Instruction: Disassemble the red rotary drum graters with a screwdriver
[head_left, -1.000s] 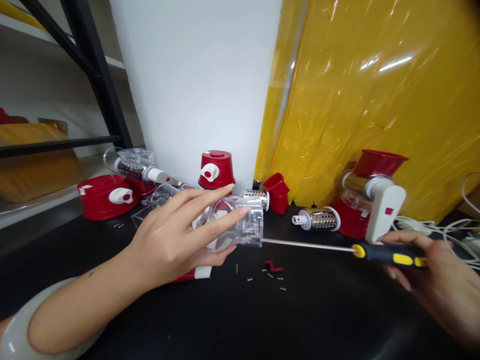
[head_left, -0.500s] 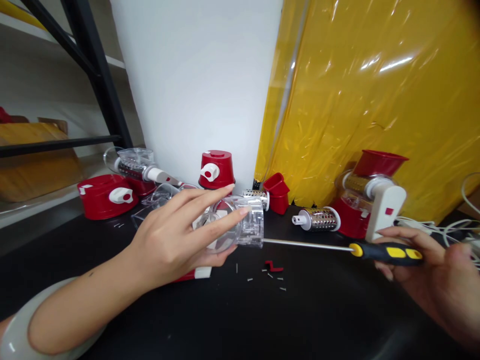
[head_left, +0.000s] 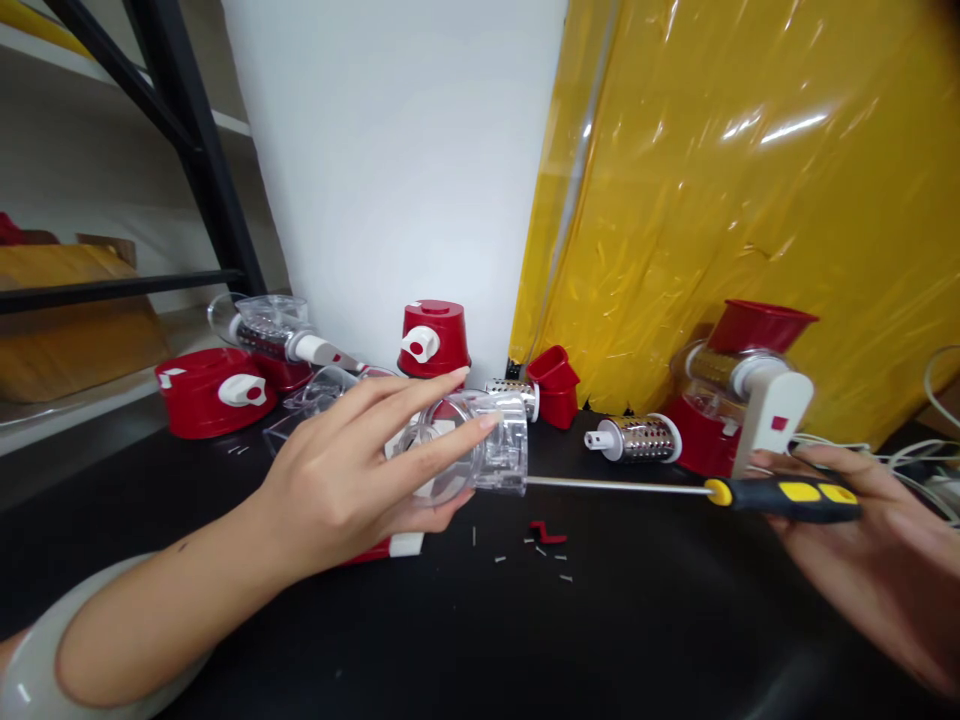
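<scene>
A clear plastic grater housing (head_left: 504, 440) is held on its side by my left hand (head_left: 352, 460), whose fingers lie across it with the thumb beneath. My right hand (head_left: 862, 530) grips a screwdriver (head_left: 787, 497) by its black and yellow handle. The long metal shaft runs left, and its end meets the right side of the housing; the very tip is hidden. Below lie several small screws (head_left: 561, 558) and a red Z-shaped plastic piece (head_left: 549, 534). Under my left hand a red and white part (head_left: 405, 544) shows in part.
Red grater bases (head_left: 435, 335) stand at the back and left. A metal grating drum (head_left: 641, 439) and a red feed hopper (head_left: 553, 385) lie behind the shaft. An assembled rotary grater (head_left: 720, 400) stands at right, close to my right hand, with white cables (head_left: 885, 455) beyond.
My right hand has shifted slightly right and changed its hold on the handle. The screwdriver handle sits a little further right and higher. My left hand and the housing stay put.
</scene>
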